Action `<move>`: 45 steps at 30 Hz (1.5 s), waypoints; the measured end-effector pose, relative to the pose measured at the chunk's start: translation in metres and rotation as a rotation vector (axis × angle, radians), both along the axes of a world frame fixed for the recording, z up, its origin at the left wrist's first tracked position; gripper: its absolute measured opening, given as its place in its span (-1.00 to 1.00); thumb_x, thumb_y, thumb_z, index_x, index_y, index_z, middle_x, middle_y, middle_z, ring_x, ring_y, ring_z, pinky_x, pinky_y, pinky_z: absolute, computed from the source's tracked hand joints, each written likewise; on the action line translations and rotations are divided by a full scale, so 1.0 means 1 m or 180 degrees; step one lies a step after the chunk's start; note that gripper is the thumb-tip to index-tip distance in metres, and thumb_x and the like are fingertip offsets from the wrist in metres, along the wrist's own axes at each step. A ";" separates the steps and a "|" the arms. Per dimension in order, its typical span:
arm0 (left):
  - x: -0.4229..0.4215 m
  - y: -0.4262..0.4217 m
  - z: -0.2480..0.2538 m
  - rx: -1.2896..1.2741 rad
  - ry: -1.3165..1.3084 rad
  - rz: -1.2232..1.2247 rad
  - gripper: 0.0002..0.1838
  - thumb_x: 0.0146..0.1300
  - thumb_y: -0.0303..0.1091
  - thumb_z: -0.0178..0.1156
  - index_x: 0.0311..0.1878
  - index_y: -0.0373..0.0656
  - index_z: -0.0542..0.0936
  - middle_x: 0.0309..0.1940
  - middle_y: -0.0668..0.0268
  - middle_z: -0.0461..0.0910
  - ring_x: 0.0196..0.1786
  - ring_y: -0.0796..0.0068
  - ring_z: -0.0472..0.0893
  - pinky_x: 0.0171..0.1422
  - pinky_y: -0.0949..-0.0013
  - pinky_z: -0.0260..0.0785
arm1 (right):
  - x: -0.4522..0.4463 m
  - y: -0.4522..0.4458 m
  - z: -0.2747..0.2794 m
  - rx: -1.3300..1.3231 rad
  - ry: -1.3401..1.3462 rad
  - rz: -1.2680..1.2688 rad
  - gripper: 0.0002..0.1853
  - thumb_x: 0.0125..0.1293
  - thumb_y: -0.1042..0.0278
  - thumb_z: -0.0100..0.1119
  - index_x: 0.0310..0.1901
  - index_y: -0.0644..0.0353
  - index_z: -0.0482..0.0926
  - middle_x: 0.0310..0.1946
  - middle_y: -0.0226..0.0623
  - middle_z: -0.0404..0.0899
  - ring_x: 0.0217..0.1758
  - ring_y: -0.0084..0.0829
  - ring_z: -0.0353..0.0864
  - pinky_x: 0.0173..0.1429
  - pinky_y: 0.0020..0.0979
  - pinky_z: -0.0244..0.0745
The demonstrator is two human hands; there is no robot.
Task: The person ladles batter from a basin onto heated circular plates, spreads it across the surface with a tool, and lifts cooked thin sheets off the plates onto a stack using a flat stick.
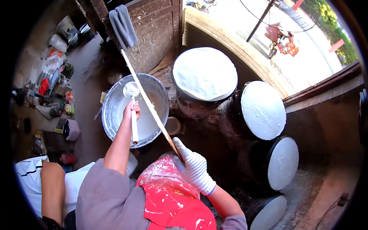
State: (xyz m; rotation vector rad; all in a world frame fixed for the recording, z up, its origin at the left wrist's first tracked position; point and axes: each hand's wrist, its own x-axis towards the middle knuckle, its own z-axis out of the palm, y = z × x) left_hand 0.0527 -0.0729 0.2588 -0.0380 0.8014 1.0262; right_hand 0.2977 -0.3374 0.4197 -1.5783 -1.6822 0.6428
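Left hand point(131, 110) round the ladle point(134, 125) over the bucket point(108, 117), right hand point(194, 168) (gloved) round the stick point(150, 105).

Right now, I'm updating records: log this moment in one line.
left hand: holds ladle | gloved right hand: grips stick | ladle: above basin

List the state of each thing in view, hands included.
Left hand, bare, closed on ladle
Right hand, gloved, gripping stick
Ladle, whitened, above tub
Stick, slanted across tub
Tub, open, partly filled with white liquid
Largest round white top, uncovered
Towel, hanging
Apron, spattered white
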 end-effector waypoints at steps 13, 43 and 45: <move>-0.040 -0.038 -0.076 -0.0707 0.0255 0.0331 -0.73 0.31 -0.14 0.00 -0.14 -0.16 0.37 -0.62 0.47 0.28 -0.78 0.78 0.15 -0.71 0.68 0.02 | -0.027 0.070 -0.017 -0.0260 0.0545 0.0108 -0.48 0.19 0.28 0.11 0.20 0.13 0.32 -0.37 -0.02 0.57 -0.43 -0.10 0.59 -0.38 -0.31 0.47; 0.138 -0.082 0.037 0.1033 0.0640 -0.3287 -0.63 0.38 -0.14 -0.17 0.15 -0.11 0.31 -0.68 0.43 0.25 -0.87 0.71 0.15 -0.81 0.60 0.01 | 0.017 -0.114 -0.062 -0.1434 0.0642 -0.1917 -0.46 0.28 0.16 0.00 0.30 -0.10 0.20 -0.37 -0.14 0.54 -0.46 -0.20 0.54 -0.37 -0.28 0.42; 0.196 -0.106 0.054 0.1268 0.0881 -0.4204 -0.60 0.36 -0.09 -0.12 0.16 -0.08 0.31 -0.71 0.41 0.24 -0.87 0.68 0.14 -0.82 0.58 0.01 | 0.004 -0.168 -0.053 -0.0951 0.0716 -0.2760 -0.47 0.28 0.12 0.02 0.28 -0.05 0.25 -0.33 -0.13 0.55 -0.44 -0.22 0.55 -0.36 -0.31 0.42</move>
